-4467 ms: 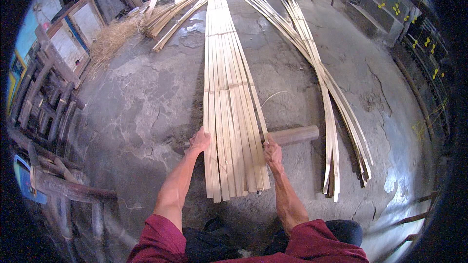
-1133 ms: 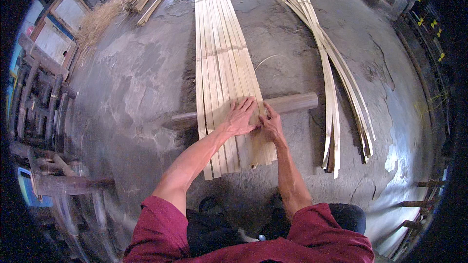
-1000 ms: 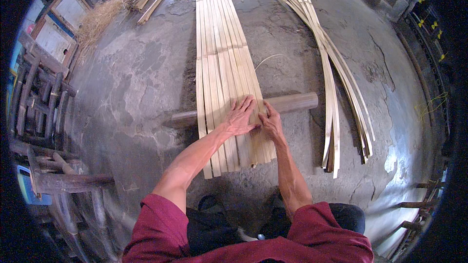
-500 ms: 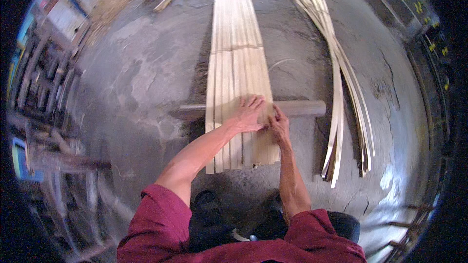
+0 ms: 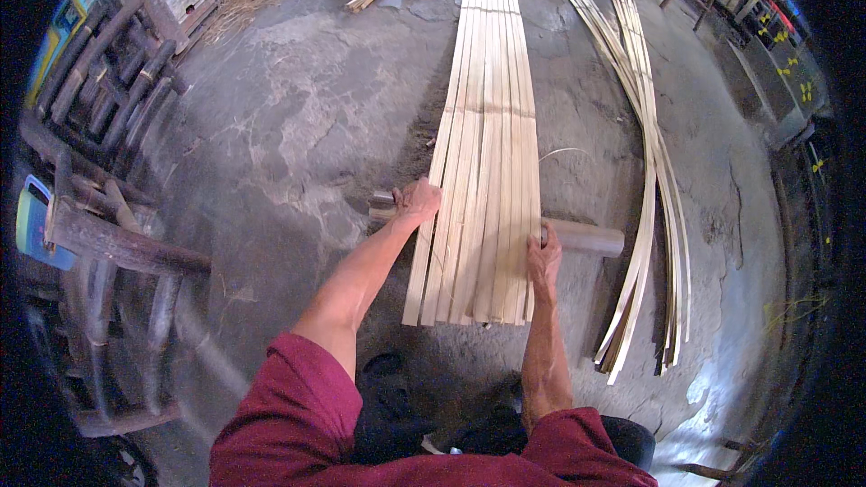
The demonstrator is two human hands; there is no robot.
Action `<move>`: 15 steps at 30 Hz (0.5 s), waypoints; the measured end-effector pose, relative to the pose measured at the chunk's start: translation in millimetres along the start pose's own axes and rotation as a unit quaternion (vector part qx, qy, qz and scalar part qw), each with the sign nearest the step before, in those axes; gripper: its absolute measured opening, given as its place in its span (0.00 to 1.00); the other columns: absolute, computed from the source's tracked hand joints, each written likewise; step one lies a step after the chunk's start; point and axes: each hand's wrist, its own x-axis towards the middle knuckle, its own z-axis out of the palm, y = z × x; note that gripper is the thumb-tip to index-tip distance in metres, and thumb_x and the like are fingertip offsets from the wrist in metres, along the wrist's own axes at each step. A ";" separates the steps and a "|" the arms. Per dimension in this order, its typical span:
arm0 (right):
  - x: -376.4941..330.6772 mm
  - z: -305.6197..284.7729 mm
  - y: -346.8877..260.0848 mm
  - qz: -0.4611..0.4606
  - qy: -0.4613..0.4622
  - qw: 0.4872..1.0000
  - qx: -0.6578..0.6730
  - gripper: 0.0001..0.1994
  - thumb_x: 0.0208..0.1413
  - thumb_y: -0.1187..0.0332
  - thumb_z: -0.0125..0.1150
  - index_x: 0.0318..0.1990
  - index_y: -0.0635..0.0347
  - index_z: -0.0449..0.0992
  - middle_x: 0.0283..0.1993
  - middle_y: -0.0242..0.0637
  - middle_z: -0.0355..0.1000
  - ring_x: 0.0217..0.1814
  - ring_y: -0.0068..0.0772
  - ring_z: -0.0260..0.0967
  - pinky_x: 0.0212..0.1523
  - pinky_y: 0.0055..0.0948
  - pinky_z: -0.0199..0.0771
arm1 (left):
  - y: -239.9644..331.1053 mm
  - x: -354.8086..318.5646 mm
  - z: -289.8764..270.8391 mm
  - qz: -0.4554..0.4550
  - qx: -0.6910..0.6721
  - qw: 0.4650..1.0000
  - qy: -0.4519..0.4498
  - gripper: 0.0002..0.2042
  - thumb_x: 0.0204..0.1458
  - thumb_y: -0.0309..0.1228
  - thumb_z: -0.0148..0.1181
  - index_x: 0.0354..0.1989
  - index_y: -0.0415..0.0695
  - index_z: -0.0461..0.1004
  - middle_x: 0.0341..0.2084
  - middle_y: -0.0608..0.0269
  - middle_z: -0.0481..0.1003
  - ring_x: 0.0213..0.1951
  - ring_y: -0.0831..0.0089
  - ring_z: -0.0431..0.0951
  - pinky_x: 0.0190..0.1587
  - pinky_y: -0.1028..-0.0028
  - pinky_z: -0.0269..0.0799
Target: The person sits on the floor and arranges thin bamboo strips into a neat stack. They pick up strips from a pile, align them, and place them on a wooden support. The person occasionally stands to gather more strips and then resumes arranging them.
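Flat run of pale bamboo slats [image 5: 483,189] laid side by side on the grey concrete floor [image 5: 289,126], reaching from just in front of the person away to the far end of the yard; near ends roughly flush. A round wooden pole [image 5: 585,236] lies crosswise under the slats, its stubs showing on both sides. Left hand [image 5: 418,200] at the left edge of the run, fingers curled over the outermost slat where the pole emerges; right hand [image 5: 544,257] at the right edge, fingers closed against the outer slat and touching the pole. How tightly either grips, cannot tell. Risks as judged from here: slats sit loose on a roller, so uneven pressure from the two sides could fan them apart or let one ride over its neighbour; the pole could roll and skew the whole run. Slat edges look thin and raw, so a sliding grip could mean splinters or a cut. A separate bundle of curved strips [image 5: 645,216] lies just right of the pole end, close enough to snag. Stacked dark timber [image 5: 108,99] well off to the left.
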 end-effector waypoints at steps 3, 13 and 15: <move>-3.5 6.4 -0.2 0.020 0.072 0.997 -0.036 0.21 0.42 0.68 0.57 0.47 0.60 0.66 0.37 0.45 0.68 0.37 0.39 0.66 0.36 0.33 0.65 | -7.1 4.8 6.5 0.027 0.011 0.999 -0.015 0.19 0.43 0.40 0.46 0.37 0.36 0.67 0.35 0.45 0.71 0.41 0.53 0.69 0.50 0.57 0.53; -21.3 62.7 -78.0 -0.039 -0.168 0.972 0.157 0.24 0.50 0.66 0.53 0.55 0.61 0.56 0.36 0.41 0.67 0.31 0.28 0.67 0.29 0.25 0.70 | -27.9 34.2 15.9 0.053 -0.318 0.946 0.039 0.20 0.46 0.44 0.45 0.26 0.36 0.71 0.23 0.48 0.72 0.32 0.58 0.72 0.37 0.67 0.65; -37.4 75.7 -101.6 0.030 -0.286 0.933 0.216 0.34 0.51 0.62 0.53 0.60 0.62 0.40 0.39 0.46 0.67 0.34 0.30 0.67 0.30 0.27 0.71 | -32.1 38.0 20.7 0.072 -0.409 0.910 0.011 0.21 0.48 0.45 0.43 0.27 0.35 0.71 0.22 0.48 0.72 0.31 0.59 0.73 0.36 0.67 0.65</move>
